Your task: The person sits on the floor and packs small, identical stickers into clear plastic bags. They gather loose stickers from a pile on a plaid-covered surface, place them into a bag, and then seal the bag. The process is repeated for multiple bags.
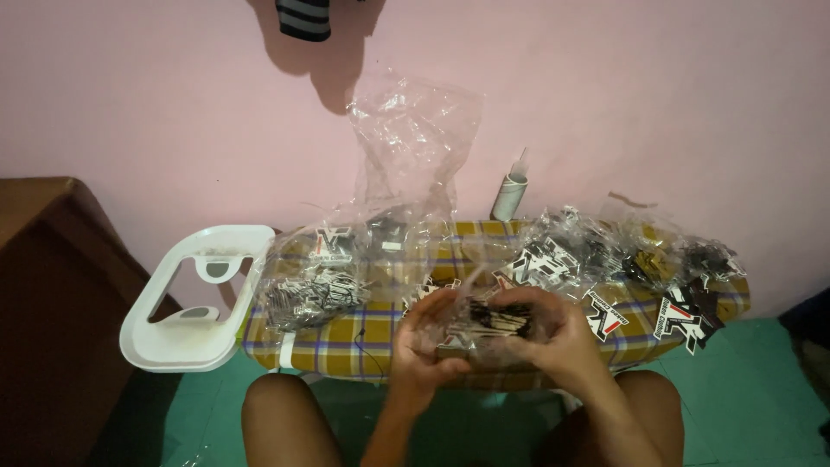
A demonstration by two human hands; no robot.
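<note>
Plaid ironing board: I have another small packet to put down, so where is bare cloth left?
Bare plaid cloth lies at the near left, between the clear bag of black-and-white tags and the left hand. The right half is crowded with more tag bags.

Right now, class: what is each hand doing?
Left hand: closed on the clear bag of tags.
Right hand: closed on the same bag.

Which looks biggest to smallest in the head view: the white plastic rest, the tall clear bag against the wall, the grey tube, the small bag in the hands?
1. White plastic rest
2. Tall clear bag, close to it in size
3. Small bag, nearer the camera, so unsure
4. Grey tube
</note>
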